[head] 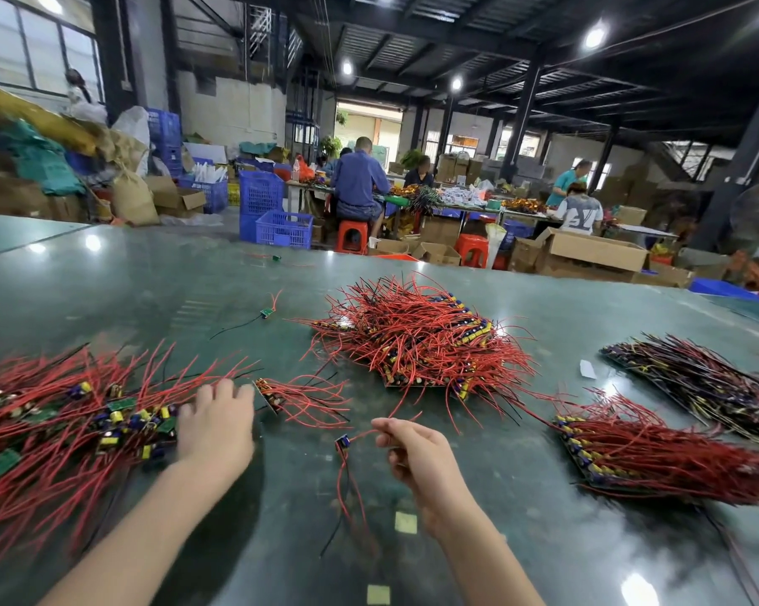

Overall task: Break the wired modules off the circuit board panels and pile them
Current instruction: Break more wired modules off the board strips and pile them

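My left hand (216, 424) lies palm down, fingers spread, on the right edge of the pile of broken-off modules (63, 426), a heap of green boards with red and black wires. My right hand (412, 452) pinches the red wire of a single small module (342, 442), which dangles to its left above the table with its wires trailing down. A narrow strip of panel (273, 398) with red wires lies just right of my left hand. Stacks of whole wired panels sit at centre (417, 338) and at right (657, 457).
The dark green glossy table (150, 290) holds another panel stack at far right (710, 387), a stray module (265, 313) and another farther back (276, 258). Two yellowish tape squares (406, 522) mark the near table. People work at benches beyond, among blue crates and cardboard boxes.
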{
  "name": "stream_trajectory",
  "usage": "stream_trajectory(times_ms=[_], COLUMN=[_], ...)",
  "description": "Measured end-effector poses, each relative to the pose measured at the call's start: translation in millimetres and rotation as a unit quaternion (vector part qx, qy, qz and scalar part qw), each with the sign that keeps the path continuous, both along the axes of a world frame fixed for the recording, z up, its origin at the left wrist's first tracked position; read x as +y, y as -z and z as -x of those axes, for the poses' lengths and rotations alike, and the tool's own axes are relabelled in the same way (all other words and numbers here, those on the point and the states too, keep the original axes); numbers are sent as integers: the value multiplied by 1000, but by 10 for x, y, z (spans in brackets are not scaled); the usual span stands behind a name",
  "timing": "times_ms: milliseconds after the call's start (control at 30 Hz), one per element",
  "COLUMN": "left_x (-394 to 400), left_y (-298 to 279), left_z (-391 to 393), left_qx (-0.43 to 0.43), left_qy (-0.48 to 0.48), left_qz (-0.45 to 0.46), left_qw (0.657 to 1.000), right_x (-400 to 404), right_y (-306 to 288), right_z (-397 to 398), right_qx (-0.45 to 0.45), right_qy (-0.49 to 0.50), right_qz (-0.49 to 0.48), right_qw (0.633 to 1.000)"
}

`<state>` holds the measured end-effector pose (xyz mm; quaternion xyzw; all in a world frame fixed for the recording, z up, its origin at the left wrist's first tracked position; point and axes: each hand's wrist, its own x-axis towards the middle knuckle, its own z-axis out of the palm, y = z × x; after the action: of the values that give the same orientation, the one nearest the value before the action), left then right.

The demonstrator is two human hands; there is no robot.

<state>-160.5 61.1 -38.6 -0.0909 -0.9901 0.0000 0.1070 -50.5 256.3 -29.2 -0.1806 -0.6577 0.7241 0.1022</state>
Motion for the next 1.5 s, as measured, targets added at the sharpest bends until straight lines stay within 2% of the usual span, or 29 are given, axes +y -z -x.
stream_trajectory(times_ms=[67, 133, 167, 267, 400, 500, 567, 600, 667, 700, 733, 800, 967, 1067, 1100, 1200, 1233, 1400, 1500], left_x=[186, 375, 464, 688, 843, 820, 792, 775, 751, 745, 738, 727, 728, 710, 705, 695, 692, 657, 667], left_y=[19, 21, 21, 56, 112, 104, 101, 98, 70, 66, 72, 84, 69, 8, -7, -20, -27, -77, -53], left_z=[-93, -209, -256, -339, -356, -379, -414, -437, -519, -557, -586, -616, -678, -713, -718, -709, -700, -701, -706], left_qx=[34, 36, 45, 16, -81, -79, -69, -94, -174, -203, -216, -218, -240, -315, -333, -348, -363, -545, -569], left_qy=[52, 102, 115, 117, 108, 104, 120, 128, 140, 139, 133, 119, 124, 127, 125, 109, 104, 61, 53], left_qz=[-97, -207, -229, -240, -150, -247, -383, -471, -625, -673, -702, -734, -753, -784, -788, -777, -777, -744, -748], left_qw=[993, 972, 966, 964, 979, 960, 913, 868, 748, 697, 665, 632, 599, 519, 502, 512, 504, 382, 337], right_x=[0, -6, -9, -11, -16, -4, -2, -11, -52, -75, -96, -119, -86, -39, -27, -18, -16, 35, 35], right_y=[-2, -6, -9, -26, -38, -46, -39, -20, 3, 4, 2, -6, -11, -53, -59, -65, -68, -80, -61], right_z=[-3, -8, -9, -11, -21, -17, -18, -12, -10, -11, -14, -19, -38, -51, -51, -50, -46, -62, -70], right_qx=[3, 7, 9, 13, 10, -18, -53, -66, -48, -20, 14, 75, 122, 148, 158, 166, 164, 133, 107], right_qy=[0, -5, -7, -9, -9, -12, -13, -13, -6, 0, 3, -3, 39, 62, 66, 62, 58, 5, -27], right_qz=[-1, -5, -8, -12, -18, -37, -111, -167, -252, -249, -223, -179, -237, -221, -224, -244, -240, -134, -55], right_qw=[1000, 1000, 1000, 1000, 1000, 999, 992, 984, 967, 968, 975, 981, 963, 962, 959, 953, 955, 982, 992])
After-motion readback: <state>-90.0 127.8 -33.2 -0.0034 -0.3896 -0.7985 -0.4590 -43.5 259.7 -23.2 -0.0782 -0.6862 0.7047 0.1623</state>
